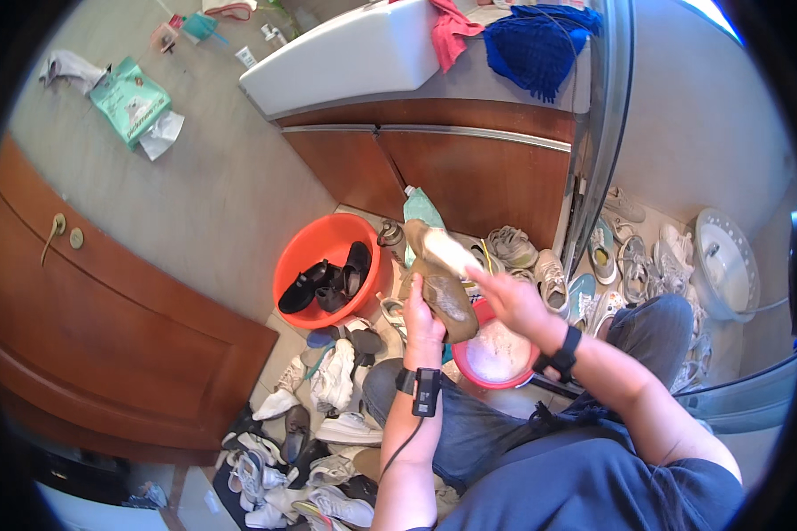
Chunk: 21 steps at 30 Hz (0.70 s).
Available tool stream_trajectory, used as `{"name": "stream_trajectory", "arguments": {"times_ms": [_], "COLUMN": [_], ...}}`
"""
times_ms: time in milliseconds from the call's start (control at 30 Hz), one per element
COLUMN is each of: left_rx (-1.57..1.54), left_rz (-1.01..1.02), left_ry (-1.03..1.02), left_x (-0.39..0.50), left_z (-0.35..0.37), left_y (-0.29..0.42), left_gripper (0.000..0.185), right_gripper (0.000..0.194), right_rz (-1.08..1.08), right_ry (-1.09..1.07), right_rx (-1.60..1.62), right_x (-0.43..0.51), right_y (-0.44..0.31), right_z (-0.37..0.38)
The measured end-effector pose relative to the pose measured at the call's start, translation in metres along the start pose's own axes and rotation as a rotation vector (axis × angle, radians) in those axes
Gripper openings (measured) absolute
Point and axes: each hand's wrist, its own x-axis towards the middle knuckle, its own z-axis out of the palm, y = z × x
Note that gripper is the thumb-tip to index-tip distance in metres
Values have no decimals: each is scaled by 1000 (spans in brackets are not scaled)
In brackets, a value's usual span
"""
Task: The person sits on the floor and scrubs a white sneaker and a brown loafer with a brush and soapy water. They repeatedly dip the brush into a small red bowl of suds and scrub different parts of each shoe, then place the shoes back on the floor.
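Note:
My left hand (423, 318) grips an olive-brown shoe (461, 324), holding it up before my knees. White foam is smeared on the shoe's upper. My right hand (515, 302) holds one end of a white brush (448, 247), which is blurred and lies across the upper part of the shoe. Its bristles cannot be made out. Just below the hands stands a red bucket (498, 352) holding foamy, whitish water. Behind the shoe is a pale green bottle (422, 207) with a white cap, partly hidden.
Left of my hands, an orange basin (289, 242) holds several black shoes. A heap of shoes (335, 378) covers the floor at left; more shoes (634, 265) stand at right beside a translucent basin (714, 279). A wooden cabinet (478, 169) and glass door frame (604, 133) bound the space.

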Motion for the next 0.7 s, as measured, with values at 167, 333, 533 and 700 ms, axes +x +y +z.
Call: {"name": "stream_trajectory", "arguments": {"times_ms": [167, 333, 533, 700], "left_rx": [-39, -196, 87, 8], "left_rz": [89, -64, 48, 259], "left_ry": [39, -345, -287, -285], "left_x": [-7, -21, -17, -14], "left_z": [4, 28, 35, 27], "left_y": [2, 4, -7, -3], "left_gripper": [37, 60, 46, 37], "right_gripper": [45, 47, 51, 50], "right_rz": [-47, 4, -48, 60], "right_ry": [-79, 10, 161, -21], "right_rx": [25, -162, -357, 18], "right_x": [-84, -48, 34, -24], "right_y": [-7, 9, 2, -13], "right_z": [-8, -13, -14, 12]}}
